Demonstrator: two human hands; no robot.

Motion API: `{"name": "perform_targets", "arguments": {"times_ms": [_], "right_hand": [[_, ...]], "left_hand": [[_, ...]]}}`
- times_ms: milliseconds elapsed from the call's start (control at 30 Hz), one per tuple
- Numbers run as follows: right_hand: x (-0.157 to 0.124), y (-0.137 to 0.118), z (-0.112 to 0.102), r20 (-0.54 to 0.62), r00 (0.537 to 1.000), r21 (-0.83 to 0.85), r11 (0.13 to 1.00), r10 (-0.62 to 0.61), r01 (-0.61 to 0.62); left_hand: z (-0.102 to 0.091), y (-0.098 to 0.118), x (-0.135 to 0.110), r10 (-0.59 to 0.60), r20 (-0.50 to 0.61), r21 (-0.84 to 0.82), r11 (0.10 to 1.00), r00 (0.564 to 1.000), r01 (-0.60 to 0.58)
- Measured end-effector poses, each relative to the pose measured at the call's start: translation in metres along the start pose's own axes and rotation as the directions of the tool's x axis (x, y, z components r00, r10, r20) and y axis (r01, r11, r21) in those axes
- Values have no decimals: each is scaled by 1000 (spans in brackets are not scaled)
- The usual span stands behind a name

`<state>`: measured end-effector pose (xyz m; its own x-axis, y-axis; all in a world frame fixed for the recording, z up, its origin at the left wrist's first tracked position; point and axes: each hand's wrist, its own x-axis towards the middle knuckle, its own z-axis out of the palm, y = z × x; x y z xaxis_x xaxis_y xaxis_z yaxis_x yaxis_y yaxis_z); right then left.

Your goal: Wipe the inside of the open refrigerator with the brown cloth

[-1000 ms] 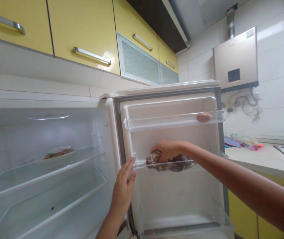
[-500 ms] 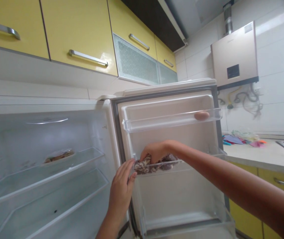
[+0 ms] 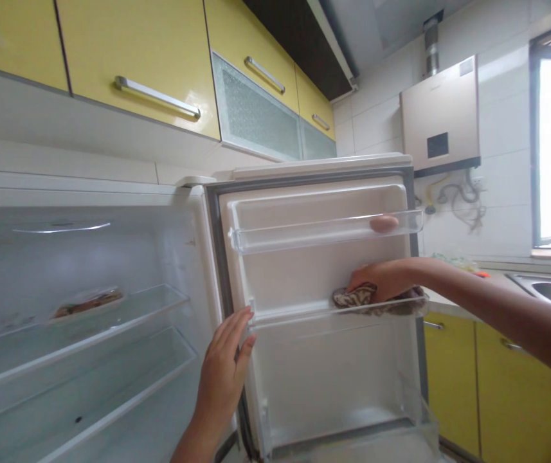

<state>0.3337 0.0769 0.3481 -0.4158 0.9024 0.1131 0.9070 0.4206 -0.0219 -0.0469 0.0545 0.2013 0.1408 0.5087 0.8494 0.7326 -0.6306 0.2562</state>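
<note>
The right hand (image 3: 382,280) gripped the patterned cloth (image 3: 353,299) lying lengthwise at the middle door shelf's (image 3: 294,316) right end, well apart from the open-fingered left hand (image 3: 224,372) resting on the fridge door's (image 3: 323,376) left edge.

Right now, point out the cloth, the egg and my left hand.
cloth (image 3: 351,299), head view, its patterned left end
egg (image 3: 384,224), head view, middle of its shell
left hand (image 3: 223,370), head view, back of the hand

Clear plastic door shelf (image 3: 304,314); mottled cloth (image 3: 366,299) (soft-looking); glossy yellow cabinets (image 3: 130,45).
</note>
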Motion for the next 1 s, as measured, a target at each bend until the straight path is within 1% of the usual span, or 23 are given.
{"name": "perform_targets", "arguments": {"times_ms": [100, 167, 233, 367, 500, 700, 800, 867, 933, 1000], "right_hand": [[-9, 15, 1, 29, 998, -28, 998, -59, 60], [-7, 13, 2, -28, 999, -71, 997, -27, 25], [0, 4, 5, -58, 998, -86, 996, -26, 21], [20, -29, 10, -58, 995, -75, 994, -86, 81], [40, -67, 13, -79, 984, -106, 983, -157, 148], [73, -120, 20, -89, 950, -112, 951, -300, 290], [85, -139, 26, -122, 932, -99, 938, -342, 331], [89, -143, 30, -162, 918, -81, 932, -362, 353], [89, -137, 32, -184, 901, -36, 918, -394, 394], [85, -122, 30, -141, 882, 49, 887, -449, 459]], "left_hand": [[2, 2, 0, -6, -18, -29, 1000, 1000, 6], [4, 3, 0, -20, -27, -50, 999, 999, 19], [5, 4, 0, -35, -36, -67, 997, 999, 33], [7, 4, 0, -57, -35, -82, 995, 998, 54], [6, 6, -2, -95, -23, -92, 991, 995, 93], [7, 9, -2, -150, -15, -109, 983, 989, 148], [8, 9, -2, -154, -17, -104, 983, 988, 152], [8, 8, -2, -151, -19, -83, 985, 988, 149], [7, 6, -2, -133, -17, -44, 990, 991, 132], [5, 4, -1, -102, -8, 0, 995, 995, 102]]}}
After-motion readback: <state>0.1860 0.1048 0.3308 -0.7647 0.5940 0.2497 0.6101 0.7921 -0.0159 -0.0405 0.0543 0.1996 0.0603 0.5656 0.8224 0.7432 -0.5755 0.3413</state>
